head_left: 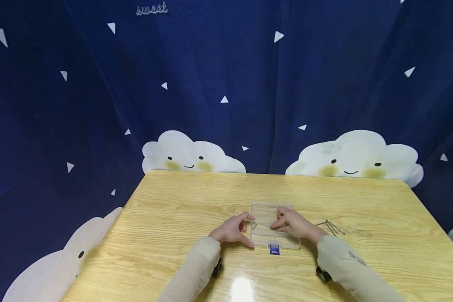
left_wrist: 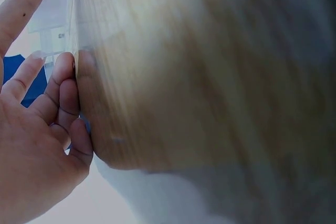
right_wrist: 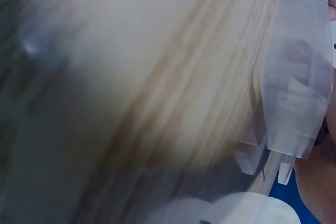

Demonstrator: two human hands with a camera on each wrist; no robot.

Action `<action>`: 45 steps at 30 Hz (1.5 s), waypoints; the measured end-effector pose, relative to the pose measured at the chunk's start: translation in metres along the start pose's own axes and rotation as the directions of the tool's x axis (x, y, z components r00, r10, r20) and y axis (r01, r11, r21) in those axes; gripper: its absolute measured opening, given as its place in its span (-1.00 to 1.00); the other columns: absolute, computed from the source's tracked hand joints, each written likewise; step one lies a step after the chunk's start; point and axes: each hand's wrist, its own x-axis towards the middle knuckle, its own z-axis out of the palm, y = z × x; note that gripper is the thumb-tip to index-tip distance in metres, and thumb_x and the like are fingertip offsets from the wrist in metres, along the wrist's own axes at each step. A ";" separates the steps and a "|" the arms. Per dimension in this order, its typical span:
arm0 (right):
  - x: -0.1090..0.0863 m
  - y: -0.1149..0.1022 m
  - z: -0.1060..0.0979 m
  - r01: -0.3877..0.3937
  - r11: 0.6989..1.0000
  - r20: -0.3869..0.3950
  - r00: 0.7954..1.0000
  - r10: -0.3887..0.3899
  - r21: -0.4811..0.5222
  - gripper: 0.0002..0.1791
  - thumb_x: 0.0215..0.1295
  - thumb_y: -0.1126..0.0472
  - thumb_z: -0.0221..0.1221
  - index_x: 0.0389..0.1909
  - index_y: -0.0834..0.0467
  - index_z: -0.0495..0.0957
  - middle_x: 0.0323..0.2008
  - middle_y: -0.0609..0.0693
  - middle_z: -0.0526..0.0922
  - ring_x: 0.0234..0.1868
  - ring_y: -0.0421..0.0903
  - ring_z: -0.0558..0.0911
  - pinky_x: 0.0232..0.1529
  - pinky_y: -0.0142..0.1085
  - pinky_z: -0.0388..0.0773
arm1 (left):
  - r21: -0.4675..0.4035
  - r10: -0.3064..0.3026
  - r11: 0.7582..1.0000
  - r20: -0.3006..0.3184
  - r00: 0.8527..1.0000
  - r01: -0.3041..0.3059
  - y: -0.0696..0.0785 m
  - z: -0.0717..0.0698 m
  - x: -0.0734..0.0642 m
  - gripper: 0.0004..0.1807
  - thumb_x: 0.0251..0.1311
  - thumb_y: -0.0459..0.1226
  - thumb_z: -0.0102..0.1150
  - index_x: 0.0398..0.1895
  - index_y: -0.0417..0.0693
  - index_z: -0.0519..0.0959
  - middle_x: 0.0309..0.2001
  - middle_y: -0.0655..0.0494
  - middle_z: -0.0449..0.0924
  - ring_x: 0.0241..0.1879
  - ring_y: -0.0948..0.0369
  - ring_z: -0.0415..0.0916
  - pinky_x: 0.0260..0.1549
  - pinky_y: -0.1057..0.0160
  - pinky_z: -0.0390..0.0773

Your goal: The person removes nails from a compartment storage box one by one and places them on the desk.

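Observation:
A clear plastic box with a blue latch lies opened out on the table, its lid folded back. Thumb and index finger of my left hand span the box's left end, holding it at the corners. Over the tray, my right hand pinches a thin nail with curled fingers. Another short nail lies inside at the left end. In the right wrist view the box's translucent side wall shows, while most of that hand is out of frame.
Several loose dark nails lie on the wooden table to the right of the box, beside my right wrist. A dark blue curtain with white clouds hangs behind the table's far edge.

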 end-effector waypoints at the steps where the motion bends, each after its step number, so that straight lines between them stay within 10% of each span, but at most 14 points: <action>1: 0.000 0.001 0.001 0.002 1.000 -0.004 1.000 -0.002 -0.004 -0.82 -0.06 0.34 0.34 -0.35 0.15 0.71 -0.54 -0.17 0.17 -0.45 -0.29 0.14 -0.43 -0.43 0.18 | 0.001 -0.005 1.000 0.000 1.000 0.005 0.000 0.000 0.000 -0.29 -0.25 -0.19 0.50 0.04 -0.09 0.37 -0.52 0.11 0.34 -0.55 0.32 0.22 -0.49 0.39 0.31; 24: 0.007 0.003 0.010 0.068 0.998 -0.109 0.992 -0.068 -0.002 -0.93 -0.12 0.32 0.36 -0.58 0.10 0.68 -0.58 -0.17 0.30 -0.50 -0.32 0.24 -0.49 -0.44 0.28 | 0.021 -0.071 0.997 -0.011 0.997 0.072 -0.001 0.003 0.004 -0.27 -0.29 -0.26 0.52 0.05 -0.08 0.38 -0.48 -0.02 0.38 -0.56 0.31 0.21 -0.49 0.41 0.26; 45: 0.008 0.005 0.007 0.140 0.990 0.024 0.990 -0.139 -0.010 -0.89 0.09 0.31 0.24 -0.53 0.04 0.57 -0.46 -0.15 0.28 -0.42 -0.28 0.25 -0.36 -0.41 0.26 | 0.029 -0.095 0.995 -0.018 0.995 0.096 0.000 0.003 0.004 -0.28 -0.29 -0.28 0.52 0.04 -0.06 0.39 -0.45 -0.09 0.41 -0.54 0.30 0.21 -0.48 0.40 0.26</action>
